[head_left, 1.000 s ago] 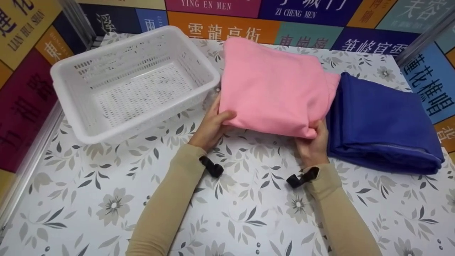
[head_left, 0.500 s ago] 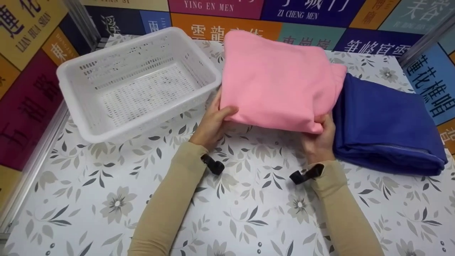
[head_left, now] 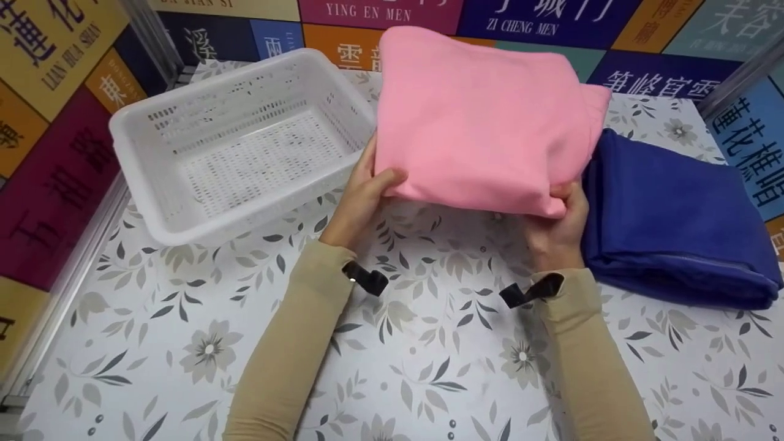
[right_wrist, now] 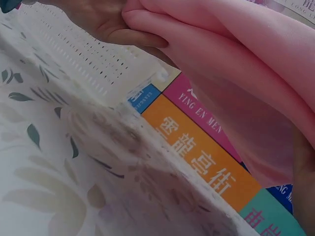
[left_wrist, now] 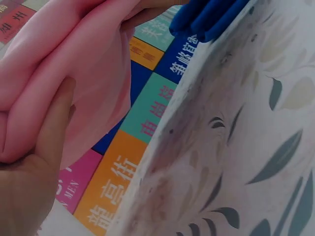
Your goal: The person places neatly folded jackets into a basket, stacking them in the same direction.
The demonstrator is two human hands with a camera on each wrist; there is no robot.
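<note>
A folded pink garment [head_left: 478, 122] is held up off the table between both hands. My left hand [head_left: 364, 193] grips its near left corner, thumb on top and the fingers hidden beneath. At the near right corner my right hand [head_left: 560, 220] holds a bunched bit of the cloth. Both wrist views show a gap between the raised pink cloth [left_wrist: 93, 93] and the table. To the right of my right hand lies a folded dark blue cloth [head_left: 680, 214], on the table. Left of the pink garment stands a white plastic basket [head_left: 245, 220] with nothing in it.
A white table with a grey leaf and flower print [head_left: 429, 367] spreads under everything. Colourful panels with lettering [head_left: 269, 40] stand along the back and both sides. The basket's right rim is close to my left hand.
Both hands have raised the pink garment and moved it slightly away from the body. The view has shifted a little, and the basket and blue cloth stay on the table.
</note>
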